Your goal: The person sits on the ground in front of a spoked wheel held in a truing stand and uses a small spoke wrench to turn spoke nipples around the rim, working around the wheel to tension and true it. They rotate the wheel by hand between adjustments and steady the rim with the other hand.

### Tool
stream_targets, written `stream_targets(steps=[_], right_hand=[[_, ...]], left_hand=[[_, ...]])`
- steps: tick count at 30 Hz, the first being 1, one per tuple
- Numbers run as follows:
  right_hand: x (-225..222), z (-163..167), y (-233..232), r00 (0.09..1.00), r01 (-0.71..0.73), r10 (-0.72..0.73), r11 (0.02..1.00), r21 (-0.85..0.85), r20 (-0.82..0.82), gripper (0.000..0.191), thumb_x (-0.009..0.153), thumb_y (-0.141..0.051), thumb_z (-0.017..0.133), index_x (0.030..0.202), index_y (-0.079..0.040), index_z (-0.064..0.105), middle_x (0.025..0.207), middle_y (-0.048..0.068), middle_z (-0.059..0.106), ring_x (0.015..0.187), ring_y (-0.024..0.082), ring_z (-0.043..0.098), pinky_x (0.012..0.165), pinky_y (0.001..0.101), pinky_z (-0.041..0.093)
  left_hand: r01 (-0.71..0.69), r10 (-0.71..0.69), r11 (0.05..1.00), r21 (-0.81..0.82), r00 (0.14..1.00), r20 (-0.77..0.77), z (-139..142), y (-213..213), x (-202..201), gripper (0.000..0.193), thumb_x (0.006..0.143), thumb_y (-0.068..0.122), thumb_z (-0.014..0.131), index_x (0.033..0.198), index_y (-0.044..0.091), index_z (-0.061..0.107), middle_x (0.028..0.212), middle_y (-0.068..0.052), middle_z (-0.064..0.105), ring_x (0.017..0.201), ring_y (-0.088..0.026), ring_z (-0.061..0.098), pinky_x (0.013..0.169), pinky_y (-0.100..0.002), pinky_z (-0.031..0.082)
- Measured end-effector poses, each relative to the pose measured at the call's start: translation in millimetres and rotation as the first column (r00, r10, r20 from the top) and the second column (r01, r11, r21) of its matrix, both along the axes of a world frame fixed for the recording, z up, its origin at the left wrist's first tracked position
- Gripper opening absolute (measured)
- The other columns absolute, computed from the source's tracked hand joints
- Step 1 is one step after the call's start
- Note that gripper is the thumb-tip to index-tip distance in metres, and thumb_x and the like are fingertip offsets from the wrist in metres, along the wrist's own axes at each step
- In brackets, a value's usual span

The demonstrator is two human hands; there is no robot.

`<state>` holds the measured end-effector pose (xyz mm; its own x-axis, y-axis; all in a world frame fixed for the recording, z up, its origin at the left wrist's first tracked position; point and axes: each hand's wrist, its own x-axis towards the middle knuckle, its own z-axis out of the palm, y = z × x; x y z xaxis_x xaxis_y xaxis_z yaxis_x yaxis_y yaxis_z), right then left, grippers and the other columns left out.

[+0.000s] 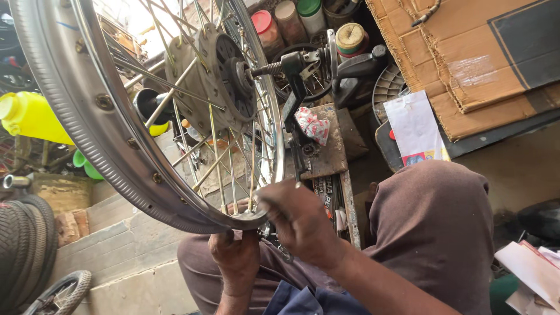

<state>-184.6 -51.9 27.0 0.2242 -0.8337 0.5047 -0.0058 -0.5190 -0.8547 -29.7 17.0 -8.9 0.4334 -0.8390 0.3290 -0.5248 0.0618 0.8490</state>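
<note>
Your left hand (236,259) sits closest to you, fingers curled under the lowest stretch of the wheel rim (134,169) and touching it from below. Whether they pinch anything besides the rim you cannot tell. Your right hand (300,224) lies just beside it, slightly farther out, its fingers closed at the rim's inner edge where a spoke (252,181) meets the metal. It seems to hold something small there, but blur hides what.

From those right fingers the spoke runs up and away, its long axis pointing toward the hub (224,73) well above both hands. The right hand is the nearer one to that spoke end. The wheel stands upright on a threaded axle (269,68), clamped in a stand (300,81) beyond the hub. Farther still stand jars (289,20) and cardboard (466,58).
</note>
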Motion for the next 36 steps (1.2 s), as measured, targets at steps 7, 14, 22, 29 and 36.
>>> stream_targets(steps=[7, 14, 22, 29, 36], right_hand=[[12.1, -8.6, -29.2, 0.890, -0.291, -0.082, 0.655, 0.697, 0.448, 0.019, 0.102, -0.015, 0.062, 0.115, -0.004, 0.069, 0.090, 0.006, 0.072, 0.075, 0.012, 0.067, 0.067, 0.0253, 0.055], [10.9, -5.5, -8.1, 0.955, -0.077, -0.115, 0.795, 0.601, 0.275, 0.020, 0.102, -0.016, 0.063, 0.115, -0.003, 0.070, 0.092, 0.005, 0.071, 0.077, 0.007, 0.067, 0.068, 0.0236, 0.058], [19.7, -21.1, -52.3, 0.772, -0.592, 0.049, 0.417, 0.690, 0.633, 0.031, 0.099, -0.017, 0.064, 0.125, -0.001, 0.069, 0.091, 0.009, 0.072, 0.073, 0.011, 0.063, 0.058, 0.0224, 0.048], [21.2, -0.7, -36.0, 0.795, -0.310, -0.214, 0.661, 0.684, 0.568, 0.019, 0.099, -0.016, 0.067, 0.112, -0.003, 0.068, 0.086, 0.010, 0.070, 0.065, 0.016, 0.066, 0.056, 0.0280, 0.056], [9.7, 34.1, 3.3, 0.996, -0.007, 0.005, 1.000, 0.027, 0.088, 0.016, 0.104, -0.015, 0.066, 0.116, -0.004, 0.068, 0.096, 0.007, 0.076, 0.081, 0.015, 0.075, 0.072, 0.0271, 0.062]], left_hand=[[0.047, -0.042, 0.995, -0.093, 0.997, 0.058, 3.8, 3.8, 2.3, 0.030, 0.083, -0.006, 0.075, 0.112, 0.000, 0.069, 0.104, -0.009, 0.076, 0.096, -0.019, 0.074, 0.083, -0.031, 0.059], [0.036, -0.033, 0.999, 0.017, 0.985, -0.171, -0.7, 2.7, 0.2, 0.033, 0.082, -0.004, 0.074, 0.114, -0.001, 0.069, 0.103, -0.012, 0.078, 0.096, -0.022, 0.074, 0.082, -0.035, 0.059], [-0.014, 0.021, 0.996, 0.083, 0.996, -0.090, 37.3, -1.9, 0.8, 0.021, 0.085, 0.006, 0.076, 0.104, 0.005, 0.068, 0.088, -0.011, 0.079, 0.078, -0.022, 0.077, 0.068, -0.035, 0.059], [0.072, -0.073, 0.997, -0.019, 0.996, -0.059, 73.5, 3.0, 3.3, 0.024, 0.088, 0.008, 0.077, 0.109, 0.006, 0.066, 0.094, -0.008, 0.076, 0.083, -0.020, 0.074, 0.073, -0.034, 0.058], [0.157, -0.160, 0.987, -0.030, 0.971, -0.180, 80.3, 2.1, 2.7, 0.022, 0.091, 0.003, 0.073, 0.112, 0.005, 0.067, 0.100, -0.007, 0.073, 0.090, -0.018, 0.071, 0.079, -0.033, 0.057]])
